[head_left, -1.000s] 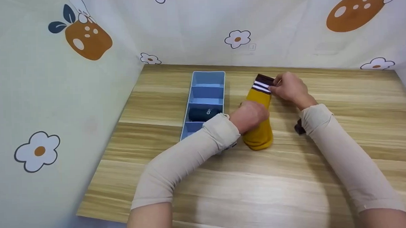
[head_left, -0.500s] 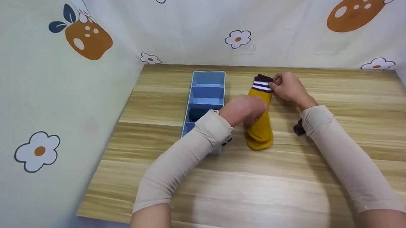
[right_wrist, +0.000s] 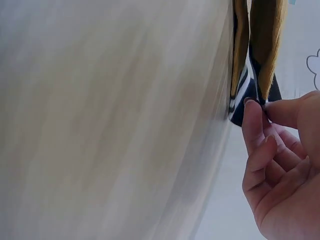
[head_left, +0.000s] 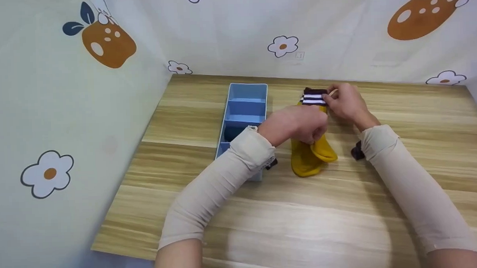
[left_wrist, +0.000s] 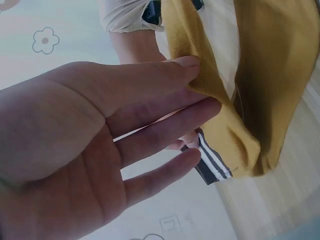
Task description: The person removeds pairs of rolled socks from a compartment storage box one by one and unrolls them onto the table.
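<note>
A mustard-yellow sock (head_left: 303,163) with a dark cuff and white stripes lies on the wooden table. My left hand (head_left: 295,122) is over its middle, lifting one layer of the fabric. In the left wrist view, the thumb and a finger (left_wrist: 207,107) pinch the raised yellow cloth (left_wrist: 255,145). At the far end of the sock, my right hand (head_left: 346,102) pinches the side of the striped cuff (head_left: 314,97). The right wrist view shows the thumb and index fingertip on the dark cuff edge (right_wrist: 242,102). Part of the sock is hidden beneath the left hand.
Left of the sock stands a blue compartment box (head_left: 248,90), its near end partly covered by the left forearm. A dark rolled item (head_left: 232,133) sits in one compartment. Fabric walls border the wooden table (head_left: 305,227) at the back and sides.
My left hand has raised and drawn part of the sock's yellow layer to the right, so its foot end now splits into two folds. The right hand stays at the cuff, which has turned slightly.
</note>
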The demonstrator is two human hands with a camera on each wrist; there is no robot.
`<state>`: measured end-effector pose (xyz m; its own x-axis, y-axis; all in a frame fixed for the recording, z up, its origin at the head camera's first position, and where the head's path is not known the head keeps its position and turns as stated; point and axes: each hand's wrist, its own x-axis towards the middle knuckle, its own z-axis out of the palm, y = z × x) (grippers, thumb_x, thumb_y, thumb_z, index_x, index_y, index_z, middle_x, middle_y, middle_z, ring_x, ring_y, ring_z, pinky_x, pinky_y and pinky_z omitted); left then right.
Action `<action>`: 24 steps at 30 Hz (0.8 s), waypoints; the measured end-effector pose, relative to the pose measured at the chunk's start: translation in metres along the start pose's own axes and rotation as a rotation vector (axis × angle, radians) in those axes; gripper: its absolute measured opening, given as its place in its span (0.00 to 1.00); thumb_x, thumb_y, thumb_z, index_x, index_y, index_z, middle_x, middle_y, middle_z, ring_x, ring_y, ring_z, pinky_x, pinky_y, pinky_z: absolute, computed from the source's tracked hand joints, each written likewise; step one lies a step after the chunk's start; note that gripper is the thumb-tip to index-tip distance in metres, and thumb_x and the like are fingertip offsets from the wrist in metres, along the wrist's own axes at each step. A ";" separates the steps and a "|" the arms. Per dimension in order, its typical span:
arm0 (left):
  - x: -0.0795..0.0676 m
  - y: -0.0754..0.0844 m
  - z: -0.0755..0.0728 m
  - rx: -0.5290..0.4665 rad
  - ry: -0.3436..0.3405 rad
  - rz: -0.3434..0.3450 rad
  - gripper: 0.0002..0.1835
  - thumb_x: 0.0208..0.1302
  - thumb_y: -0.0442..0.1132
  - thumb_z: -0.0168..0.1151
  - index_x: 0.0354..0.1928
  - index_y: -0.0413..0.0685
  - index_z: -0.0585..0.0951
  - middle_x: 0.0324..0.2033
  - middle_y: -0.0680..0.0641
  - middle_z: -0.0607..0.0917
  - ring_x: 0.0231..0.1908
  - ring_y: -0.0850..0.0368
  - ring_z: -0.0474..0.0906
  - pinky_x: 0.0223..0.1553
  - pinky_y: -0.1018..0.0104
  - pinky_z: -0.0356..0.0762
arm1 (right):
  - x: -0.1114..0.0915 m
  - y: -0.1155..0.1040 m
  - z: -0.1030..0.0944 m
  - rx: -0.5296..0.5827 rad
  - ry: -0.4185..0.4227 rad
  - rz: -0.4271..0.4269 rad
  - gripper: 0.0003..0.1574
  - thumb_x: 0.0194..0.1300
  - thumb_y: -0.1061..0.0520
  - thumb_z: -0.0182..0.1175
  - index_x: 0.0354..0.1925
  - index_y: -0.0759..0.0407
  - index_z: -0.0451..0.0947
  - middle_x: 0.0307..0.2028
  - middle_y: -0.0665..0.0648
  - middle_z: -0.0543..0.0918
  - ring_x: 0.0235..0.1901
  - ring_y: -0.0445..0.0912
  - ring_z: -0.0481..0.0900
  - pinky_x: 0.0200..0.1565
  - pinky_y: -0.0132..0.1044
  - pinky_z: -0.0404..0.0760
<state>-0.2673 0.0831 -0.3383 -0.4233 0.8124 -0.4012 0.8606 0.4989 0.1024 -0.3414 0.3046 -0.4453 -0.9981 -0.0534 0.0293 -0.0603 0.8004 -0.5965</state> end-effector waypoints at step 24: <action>0.056 0.031 0.028 -0.035 0.039 0.073 0.06 0.75 0.35 0.65 0.38 0.52 0.87 0.35 0.54 0.81 0.36 0.60 0.75 0.37 0.72 0.73 | -0.020 0.056 -0.037 -0.039 -0.012 0.074 0.21 0.76 0.48 0.67 0.49 0.67 0.84 0.41 0.67 0.91 0.31 0.43 0.80 0.32 0.31 0.75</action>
<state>-0.2564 0.1354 -0.3830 -0.3711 0.8579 -0.3553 0.8795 0.4475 0.1620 -0.3252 0.3731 -0.4497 -0.9997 0.0002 -0.0236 0.0135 0.8249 -0.5652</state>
